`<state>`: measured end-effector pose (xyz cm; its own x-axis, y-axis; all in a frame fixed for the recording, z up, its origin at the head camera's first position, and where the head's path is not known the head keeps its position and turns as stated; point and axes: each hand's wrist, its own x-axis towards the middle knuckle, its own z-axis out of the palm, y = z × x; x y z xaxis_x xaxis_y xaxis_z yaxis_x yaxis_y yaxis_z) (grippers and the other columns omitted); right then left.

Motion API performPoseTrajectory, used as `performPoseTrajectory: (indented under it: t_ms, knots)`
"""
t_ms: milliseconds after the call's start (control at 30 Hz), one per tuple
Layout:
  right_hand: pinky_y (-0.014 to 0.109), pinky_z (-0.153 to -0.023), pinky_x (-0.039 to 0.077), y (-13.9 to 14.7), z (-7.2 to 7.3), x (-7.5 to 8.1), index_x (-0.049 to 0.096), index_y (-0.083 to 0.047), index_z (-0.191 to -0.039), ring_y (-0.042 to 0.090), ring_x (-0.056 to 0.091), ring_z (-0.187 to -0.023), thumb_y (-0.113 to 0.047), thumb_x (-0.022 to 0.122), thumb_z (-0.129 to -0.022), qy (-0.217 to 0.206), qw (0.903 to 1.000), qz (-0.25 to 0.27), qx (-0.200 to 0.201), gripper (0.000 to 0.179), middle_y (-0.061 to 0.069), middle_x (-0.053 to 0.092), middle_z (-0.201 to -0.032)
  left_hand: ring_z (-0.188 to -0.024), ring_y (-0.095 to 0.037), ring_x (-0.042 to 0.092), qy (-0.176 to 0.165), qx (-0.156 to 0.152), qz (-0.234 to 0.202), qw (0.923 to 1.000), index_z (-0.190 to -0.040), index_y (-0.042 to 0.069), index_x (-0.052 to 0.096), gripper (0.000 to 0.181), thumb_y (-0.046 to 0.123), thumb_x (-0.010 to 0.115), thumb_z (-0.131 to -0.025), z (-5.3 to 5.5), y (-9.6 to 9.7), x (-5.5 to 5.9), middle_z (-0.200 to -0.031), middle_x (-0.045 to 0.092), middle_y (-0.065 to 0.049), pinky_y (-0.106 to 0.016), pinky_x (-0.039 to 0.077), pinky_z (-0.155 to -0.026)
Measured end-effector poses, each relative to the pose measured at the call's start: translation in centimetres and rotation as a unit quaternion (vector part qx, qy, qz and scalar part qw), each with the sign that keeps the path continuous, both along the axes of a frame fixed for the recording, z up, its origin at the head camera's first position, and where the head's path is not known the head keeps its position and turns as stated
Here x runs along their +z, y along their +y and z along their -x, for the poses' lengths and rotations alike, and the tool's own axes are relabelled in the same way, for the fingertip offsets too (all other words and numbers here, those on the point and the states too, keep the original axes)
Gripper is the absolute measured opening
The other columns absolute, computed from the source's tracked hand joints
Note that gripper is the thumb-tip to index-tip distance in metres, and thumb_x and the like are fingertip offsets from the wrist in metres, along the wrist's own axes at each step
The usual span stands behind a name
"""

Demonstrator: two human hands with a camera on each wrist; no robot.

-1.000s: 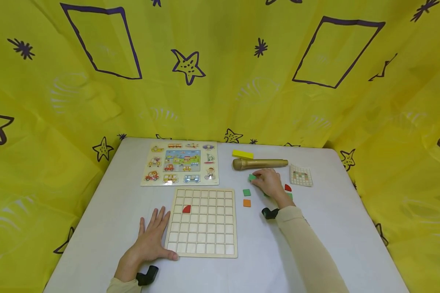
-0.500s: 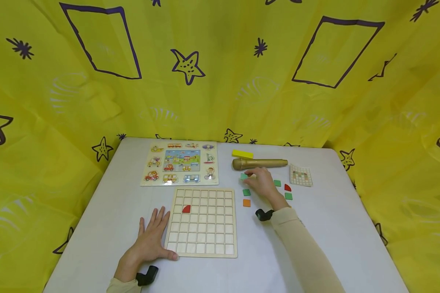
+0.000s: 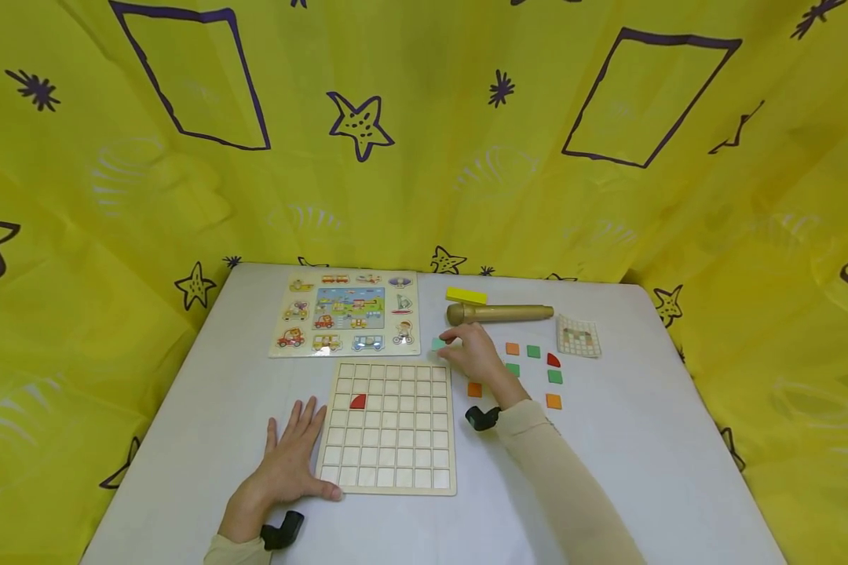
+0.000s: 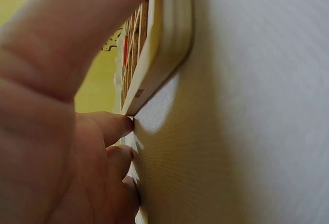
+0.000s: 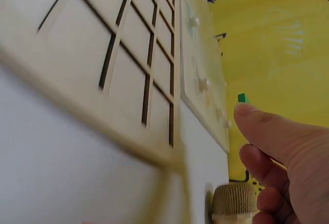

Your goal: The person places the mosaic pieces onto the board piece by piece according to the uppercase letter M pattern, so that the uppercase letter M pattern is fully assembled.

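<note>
A wooden grid board lies on the white table, with one red quarter-circle tile in a cell of its upper left part. My left hand rests flat beside the board's left edge, fingers spread and straight, thumb at the lower left corner. My right hand is near the board's upper right corner and pinches a green square tile between thumb and fingers. In the right wrist view only a small end of that green tile shows past the thumb, above the table.
Right of the board lie several green and orange tiles and another red quarter-circle. A small pattern card lies beyond them. Behind are a gold toy microphone, a yellow block and a vehicle picture puzzle.
My right hand has moved left with the green tile, from among the loose tiles to the board's upper right corner, uncovering tiles behind it. My left hand has stayed in place.
</note>
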<state>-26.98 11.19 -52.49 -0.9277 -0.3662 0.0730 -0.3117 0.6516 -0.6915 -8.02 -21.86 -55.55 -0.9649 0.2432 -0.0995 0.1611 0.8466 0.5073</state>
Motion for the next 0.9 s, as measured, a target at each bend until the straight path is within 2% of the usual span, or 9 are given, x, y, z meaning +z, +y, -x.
performPoseTrajectory:
  t_ms: [133,267,500,900]
  knots:
    - [0.04,-0.085,0.042,-1.4,-0.4,0.0,0.073,-0.005,-0.108,0.032,0.053,-0.101,-0.017,0.078,-0.085,0.01,0.9998,0.01,0.012,0.026,0.004,0.067,-0.099,-0.144,-0.045,0.002,0.003,0.001,-0.006,1.0,-0.151,-0.004,0.026,0.143,0.075,0.081,-0.046,0.0,0.0,0.1,-0.158,0.012,-0.025,-0.07,-0.009,-0.104]
    - [0.039,-0.088,0.043,-2.8,-1.0,-0.2,0.075,-0.006,-0.105,0.026,0.054,-0.099,-0.018,0.078,-0.084,0.018,0.9996,0.008,0.02,0.024,0.001,0.068,-0.096,-0.144,-0.045,0.002,0.003,0.001,-0.007,1.0,-0.151,-0.004,0.026,0.143,0.075,0.081,-0.046,0.0,0.0,0.1,-0.158,0.013,-0.026,-0.07,-0.009,-0.104]
    - [0.031,-0.075,0.043,-5.2,-2.5,-0.9,0.075,-0.009,-0.104,0.016,0.049,-0.084,-0.024,0.079,-0.084,0.015,0.9993,-0.002,0.034,0.025,-0.004,0.068,-0.092,-0.145,-0.043,0.0,-0.008,0.005,-0.012,0.9999,-0.152,-0.003,0.025,0.142,0.072,0.083,-0.045,-0.1,0.0,0.1,-0.159,0.011,-0.024,-0.068,-0.011,-0.105]
    - [0.026,-0.072,0.042,-8.3,-4.6,-1.9,0.077,-0.011,-0.101,0.012,0.049,-0.081,-0.025,0.081,-0.081,0.029,0.9955,-0.007,0.09,0.024,-0.007,0.069,-0.092,-0.145,-0.043,-0.001,-0.009,0.001,-0.003,0.9999,-0.152,-0.002,0.025,0.143,0.075,0.08,-0.046,0.1,0.0,-0.1,-0.159,0.011,-0.024,-0.069,-0.01,-0.104]
